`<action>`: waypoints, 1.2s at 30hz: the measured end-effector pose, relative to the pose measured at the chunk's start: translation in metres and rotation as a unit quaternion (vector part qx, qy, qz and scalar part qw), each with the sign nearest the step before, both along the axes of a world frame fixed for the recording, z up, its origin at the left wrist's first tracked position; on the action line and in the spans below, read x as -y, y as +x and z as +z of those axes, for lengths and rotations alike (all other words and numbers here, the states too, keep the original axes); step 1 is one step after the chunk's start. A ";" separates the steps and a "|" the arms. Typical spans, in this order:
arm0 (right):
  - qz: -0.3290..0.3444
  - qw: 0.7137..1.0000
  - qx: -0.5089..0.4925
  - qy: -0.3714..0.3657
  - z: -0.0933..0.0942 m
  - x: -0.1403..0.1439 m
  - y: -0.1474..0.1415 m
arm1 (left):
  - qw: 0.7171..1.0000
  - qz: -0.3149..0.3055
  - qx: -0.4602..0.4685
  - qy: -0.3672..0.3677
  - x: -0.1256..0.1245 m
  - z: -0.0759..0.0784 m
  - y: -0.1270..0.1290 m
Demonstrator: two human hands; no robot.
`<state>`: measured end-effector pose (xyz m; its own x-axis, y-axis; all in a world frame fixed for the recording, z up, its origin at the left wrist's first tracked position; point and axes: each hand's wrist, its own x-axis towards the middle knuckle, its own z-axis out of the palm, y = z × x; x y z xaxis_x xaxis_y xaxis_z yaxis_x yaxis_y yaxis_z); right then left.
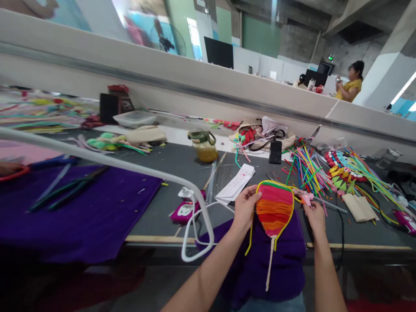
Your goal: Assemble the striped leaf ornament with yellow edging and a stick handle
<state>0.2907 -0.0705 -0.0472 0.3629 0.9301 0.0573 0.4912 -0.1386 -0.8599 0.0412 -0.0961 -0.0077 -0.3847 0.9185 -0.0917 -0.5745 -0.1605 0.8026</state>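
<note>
My left hand grips the left edge of a fan-shaped pipe-cleaner piece, striped pink, orange and red. A yellow pipe cleaner borders it, with loose ends hanging down on both sides. From its bottom point runs a cream stem. My right hand is closed around a small pink glue gun, whose nozzle points left toward the piece's upper right edge. Whether the nozzle touches the edge I cannot tell. Beneath the piece lies a purple cloth over my lap and the table edge.
Cut pipe cleaners are heaped at the right, near a phone. A jug, folded paper and a white lamp arm are to the left. Pliers lie on purple cloth; another person's hand is beyond.
</note>
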 end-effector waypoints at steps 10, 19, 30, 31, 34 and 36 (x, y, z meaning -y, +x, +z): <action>-0.075 0.946 -0.245 0.197 0.042 0.044 -0.001 | 0.999 -0.041 0.015 -0.003 -0.005 0.010 0.000; 0.006 0.960 -0.215 0.179 0.062 0.078 -0.026 | 0.994 -0.073 0.067 -0.046 0.005 0.027 -0.002; 0.041 0.992 -0.076 0.088 0.068 0.080 -0.059 | 0.992 -0.077 0.081 -0.066 0.006 0.025 -0.001; 0.036 0.994 -0.057 0.088 0.067 0.079 -0.061 | 0.991 -0.081 0.081 -0.068 0.007 0.026 -0.001; 0.062 0.993 -0.043 0.095 0.068 0.075 -0.068 | 0.989 -0.092 0.085 -0.076 0.009 0.030 0.001; 0.085 0.991 -0.056 0.089 0.070 0.073 -0.073 | 0.988 -0.094 0.094 -0.080 0.010 0.033 0.002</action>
